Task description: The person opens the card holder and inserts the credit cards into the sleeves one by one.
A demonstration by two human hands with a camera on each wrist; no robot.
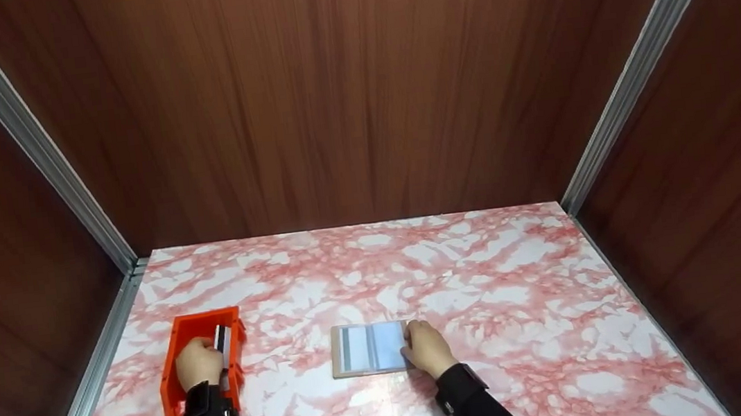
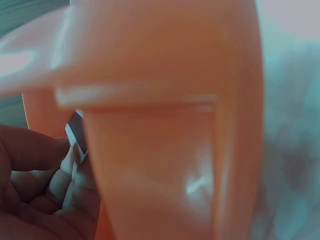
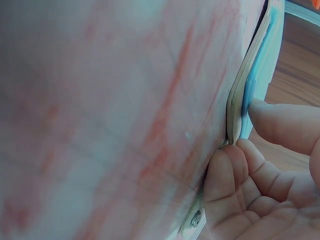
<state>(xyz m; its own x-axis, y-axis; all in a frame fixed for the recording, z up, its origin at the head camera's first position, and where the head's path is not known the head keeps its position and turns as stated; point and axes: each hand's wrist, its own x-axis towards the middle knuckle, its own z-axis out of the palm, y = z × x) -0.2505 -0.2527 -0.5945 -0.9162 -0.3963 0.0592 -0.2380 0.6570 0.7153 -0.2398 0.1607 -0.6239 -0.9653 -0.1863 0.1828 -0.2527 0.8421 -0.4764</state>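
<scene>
My left hand (image 1: 198, 364) reaches down into an orange plastic bin (image 1: 177, 328) at the left of the table. Between its thumb and fingers it pinches a thin, flat dark-and-white piece like a card (image 2: 76, 131), partly hidden by the bin wall in the left wrist view. Other pale, flat pieces (image 1: 227, 339) stand along the bin's right side. In the middle of the table lies an open tan-covered card holder (image 1: 357, 349) with whitish-blue clear sleeves. My right hand (image 1: 428, 349) grips its right edge, the thumb (image 3: 280, 122) on the blue sleeves and fingers curled at the cover.
A red-and-white marbled tabletop (image 1: 542, 370) lies under everything. Brown wood-grain panels (image 1: 330, 101) enclose it at the back and both sides, with grey metal posts (image 1: 646, 58) in the corners. A metal snap (image 3: 196, 218) shows beside the right fingers.
</scene>
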